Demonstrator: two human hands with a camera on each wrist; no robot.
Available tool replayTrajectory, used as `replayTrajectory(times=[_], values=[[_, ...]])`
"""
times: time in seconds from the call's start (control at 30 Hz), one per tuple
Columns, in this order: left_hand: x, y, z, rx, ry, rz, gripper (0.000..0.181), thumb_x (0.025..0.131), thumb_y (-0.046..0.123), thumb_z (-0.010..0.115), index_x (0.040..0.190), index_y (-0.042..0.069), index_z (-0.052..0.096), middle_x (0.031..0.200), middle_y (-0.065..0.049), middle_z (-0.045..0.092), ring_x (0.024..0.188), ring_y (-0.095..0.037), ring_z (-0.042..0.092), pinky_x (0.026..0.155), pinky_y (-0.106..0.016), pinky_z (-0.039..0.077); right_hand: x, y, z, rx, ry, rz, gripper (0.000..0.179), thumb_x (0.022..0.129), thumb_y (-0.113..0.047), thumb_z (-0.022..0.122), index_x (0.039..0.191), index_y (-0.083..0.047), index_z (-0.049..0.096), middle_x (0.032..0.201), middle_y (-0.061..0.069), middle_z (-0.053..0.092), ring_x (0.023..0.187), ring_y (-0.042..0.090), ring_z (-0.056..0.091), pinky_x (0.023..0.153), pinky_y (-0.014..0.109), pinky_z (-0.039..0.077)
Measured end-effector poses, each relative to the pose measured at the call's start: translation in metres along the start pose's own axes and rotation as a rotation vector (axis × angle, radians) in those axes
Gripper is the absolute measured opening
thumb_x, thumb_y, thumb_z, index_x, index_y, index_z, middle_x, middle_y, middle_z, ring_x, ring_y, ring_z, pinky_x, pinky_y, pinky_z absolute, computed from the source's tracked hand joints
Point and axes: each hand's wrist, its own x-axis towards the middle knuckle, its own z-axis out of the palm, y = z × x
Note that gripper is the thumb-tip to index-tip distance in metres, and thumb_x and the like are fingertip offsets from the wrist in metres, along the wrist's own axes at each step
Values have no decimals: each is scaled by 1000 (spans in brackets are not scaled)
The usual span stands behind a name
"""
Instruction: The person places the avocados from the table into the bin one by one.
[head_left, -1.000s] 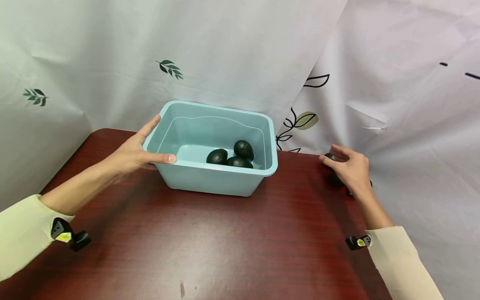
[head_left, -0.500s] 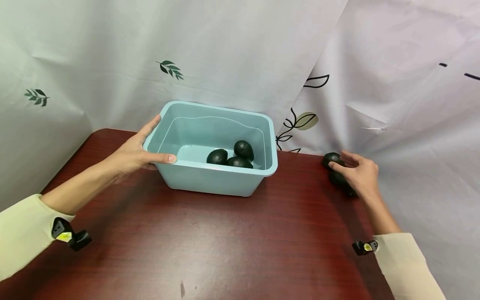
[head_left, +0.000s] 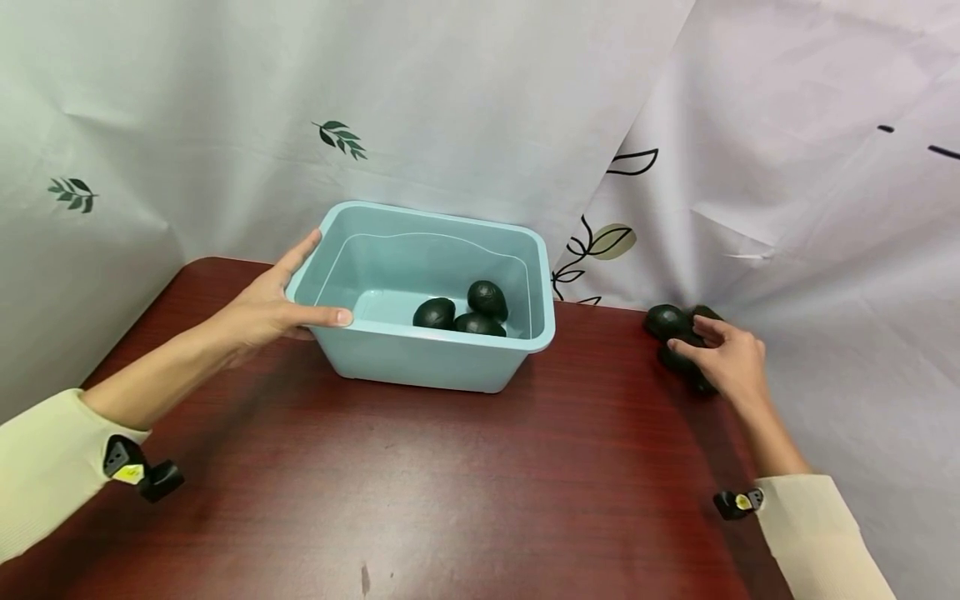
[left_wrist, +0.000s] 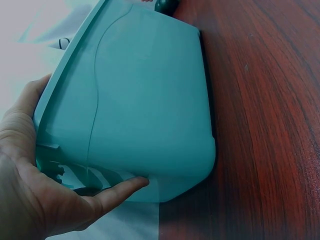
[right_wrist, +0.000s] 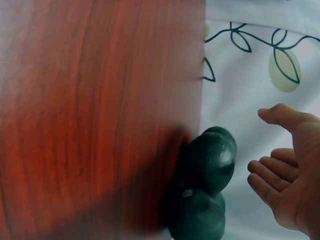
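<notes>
A light-blue plastic bin (head_left: pixel 420 362) stands on the table with three dark green avocados (head_left: pixel 487 297) in it. My left hand (head_left: pixel 262 308) grips its left end, with the thumb along the front rim; the left wrist view shows fingers (left_wrist: pixel 122 194) against the wall. At the table's right edge, several more avocados (head_left: pixel 666 322) lie grouped together. My right hand (head_left: pixel 731 360) hovers over that group, its fingers relaxed and partly covering it. In the right wrist view, a gap separates this hand from the avocados (right_wrist: pixel 210 157), and nothing is in its palm.
The dark red wooden table (head_left: pixel 450 475) spreads out in front of the bin. A white leaf-printed cloth (head_left: pixel 450 108) hangs behind the table and along its right side, close to the grouped avocados.
My right hand has shifted right and slightly toward me across the grouped avocados, uncovering the far one. The left hand and the bin have stayed in place.
</notes>
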Motion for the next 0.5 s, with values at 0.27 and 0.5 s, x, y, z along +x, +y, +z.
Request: replayTrajectory(times=[0.27,0.5], values=[[0,0,0,3,3,1,128,98,27,89,178,53,-7,182,-12,29,155,-44,46,109,-65,59,-2,15,2,-40,-33,-10,72,100,-35,86,153,9,63,147,34,68,134,57,67,131,71,21],[0,1,0,3,0,-5,128,98,28,89,178,53,-7,183,-11,28,156,-44,46,111,-66,58,-2,22,6,-108,-57,-4,77,100,-36,86,156,10,60,154,36,61,143,60,57,129,73,23]])
